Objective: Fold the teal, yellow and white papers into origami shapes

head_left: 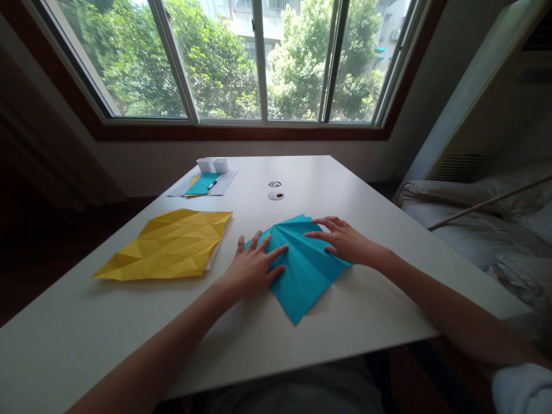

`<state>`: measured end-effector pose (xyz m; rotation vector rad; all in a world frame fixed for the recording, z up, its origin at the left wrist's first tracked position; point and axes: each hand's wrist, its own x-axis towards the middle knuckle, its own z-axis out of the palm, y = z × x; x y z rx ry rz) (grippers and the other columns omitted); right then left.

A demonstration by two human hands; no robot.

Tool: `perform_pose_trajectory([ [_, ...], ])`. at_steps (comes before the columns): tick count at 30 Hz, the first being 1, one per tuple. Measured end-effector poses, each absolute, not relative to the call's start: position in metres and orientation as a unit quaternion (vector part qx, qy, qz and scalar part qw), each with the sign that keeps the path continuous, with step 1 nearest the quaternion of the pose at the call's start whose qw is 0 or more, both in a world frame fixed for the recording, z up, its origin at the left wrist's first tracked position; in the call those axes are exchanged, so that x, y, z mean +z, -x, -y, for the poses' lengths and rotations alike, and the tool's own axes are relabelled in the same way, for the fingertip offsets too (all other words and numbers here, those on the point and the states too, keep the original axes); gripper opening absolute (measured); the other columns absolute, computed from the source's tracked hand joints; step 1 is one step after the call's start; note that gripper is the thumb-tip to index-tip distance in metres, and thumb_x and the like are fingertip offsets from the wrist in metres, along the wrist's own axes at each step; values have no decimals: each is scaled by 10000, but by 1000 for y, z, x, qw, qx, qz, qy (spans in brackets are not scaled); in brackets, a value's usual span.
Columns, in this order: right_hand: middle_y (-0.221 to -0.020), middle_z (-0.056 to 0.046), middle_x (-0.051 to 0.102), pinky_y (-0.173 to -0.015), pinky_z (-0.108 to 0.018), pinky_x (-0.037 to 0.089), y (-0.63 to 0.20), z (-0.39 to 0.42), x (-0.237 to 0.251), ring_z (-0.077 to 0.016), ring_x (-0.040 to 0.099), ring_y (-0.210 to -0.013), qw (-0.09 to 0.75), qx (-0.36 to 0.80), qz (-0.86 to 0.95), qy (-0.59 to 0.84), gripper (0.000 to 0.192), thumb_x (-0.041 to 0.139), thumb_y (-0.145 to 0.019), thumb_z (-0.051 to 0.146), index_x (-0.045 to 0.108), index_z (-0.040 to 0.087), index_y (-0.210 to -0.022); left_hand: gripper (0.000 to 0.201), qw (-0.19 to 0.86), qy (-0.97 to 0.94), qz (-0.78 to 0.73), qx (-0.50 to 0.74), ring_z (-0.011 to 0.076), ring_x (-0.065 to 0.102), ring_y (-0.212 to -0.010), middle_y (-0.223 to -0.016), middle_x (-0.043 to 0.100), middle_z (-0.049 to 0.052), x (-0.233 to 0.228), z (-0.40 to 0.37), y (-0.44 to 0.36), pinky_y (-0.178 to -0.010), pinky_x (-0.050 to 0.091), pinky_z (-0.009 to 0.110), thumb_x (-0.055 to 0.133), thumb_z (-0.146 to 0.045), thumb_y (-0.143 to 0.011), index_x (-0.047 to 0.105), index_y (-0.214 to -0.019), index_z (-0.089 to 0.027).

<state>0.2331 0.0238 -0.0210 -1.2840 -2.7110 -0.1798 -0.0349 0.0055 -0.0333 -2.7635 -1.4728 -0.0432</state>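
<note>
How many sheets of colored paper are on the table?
3: a blue sheet under both hands, a creased yellow sheet to its left, and a small blue sheet at the far edge. Others may lie hidden underneath.

Left hand (254, 267) and right hand (345, 241) flat, fingers spread.

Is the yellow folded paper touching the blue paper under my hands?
Apart. The head view shows bare white table between the yellow paper and the blue paper.
</note>
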Motion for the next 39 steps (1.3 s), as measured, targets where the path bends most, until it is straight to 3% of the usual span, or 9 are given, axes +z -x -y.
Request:
perform_pose_trajectory([
  [3, -1359, -47, 434, -1009, -490, 311, -233, -24, -21, -276, 324, -1284, 51, -42, 929, 365, 466, 426, -849, 106, 503, 328, -1252, 462, -3, 896, 443, 6, 350, 238, -1321, -1443, 322, 70, -26, -5, 38, -1011, 104, 643, 338, -496, -889, 345, -1343, -415],
  [6, -1227, -76, 557, -963, -459, 359, -232, -23, -20, -256, 478, -1153, 36, 18, 937, 347, 352, 374, -919, 261, 532, 260, -1234, 432, -17, 900, 434, 29, 327, 355, -1262, -1390, 402, 88, -18, -5, 40, -996, 113, 661, 330, -446, -905, 366, -1333, -405],
  [9, -1125, -101, 604, -882, -426, 413, -227, -20, -20, -244, 562, -1006, 41, 48, 927, 370, 415, 321, -929, 424, 551, 226, -1211, 397, -27, 899, 437, 19, 315, 408, -1223, -1357, 438, 94, -16, -5, 41, -964, 112, 699, 277, -428, -924, 428, -1289, -382],
  [14, -1030, -104, 588, -783, -424, 443, -211, -9, -25, -254, 564, -914, 37, -18, 921, 388, 490, 359, -882, 532, 452, 294, -1300, 414, -12, 894, 447, -16, 340, 437, -1189, -1324, 463, 111, -23, -6, 39, -930, 147, 727, 264, -498, -913, 496, -1201, -313],
  [17, -1090, -110, 553, -838, -457, 415, -205, -5, -31, -264, 534, -975, 43, -43, 923, 379, 492, 354, -879, 542, 439, 318, -1308, 388, 17, 901, 431, -41, 349, 380, -1236, -1323, 461, 105, -27, -8, 38, -951, 137, 713, 289, -496, -909, 528, -1112, -268],
  [23, -1211, -101, 512, -928, -501, 343, -201, -4, -38, -278, 492, -1069, 58, -37, 922, 382, 476, 348, -885, 528, 442, 319, -1303, 384, 41, 897, 439, -41, 275, 556, -1019, -1051, 601, 104, -26, -12, 33, -974, 305, 548, 321, -472, -908, 544, -1018, -180],
  [29, -1175, -95, 539, -956, -502, 312, -199, -4, -34, -273, 490, -1075, 67, -20, 915, 397, 440, 352, -891, 510, 493, 313, -1258, 527, 70, 893, 440, -55, 319, 502, -1097, -1180, 538, 116, -34, -18, 34, -943, 333, 539, 305, -578, -871, 425, -1290, -282],
  [33, -1185, -98, 532, -953, -491, 327, -203, -7, -32, -290, 471, -1105, 55, 17, 906, 420, 480, 407, -848, 559, 500, 308, -1247, 555, 19, 909, 413, -49, 342, 318, -1280, -1359, 399, 112, -40, -25, 40, -1021, 270, 515, 299, -603, -861, 408, -1312, -297],
  [39, -1368, -171, 378, -965, -529, 324, -216, -13, -31, -375, 350, -1226, 18, 65, 838, 542, 894, 446, -679, 757, 351, 188, -1362, 629, -65, 908, 412, -22, 344, 164, -1350, -1488, 208, 83, -45, -32, 43, -1036, 214, 565, 242, -644, -852, 292, -1380, -307],
])
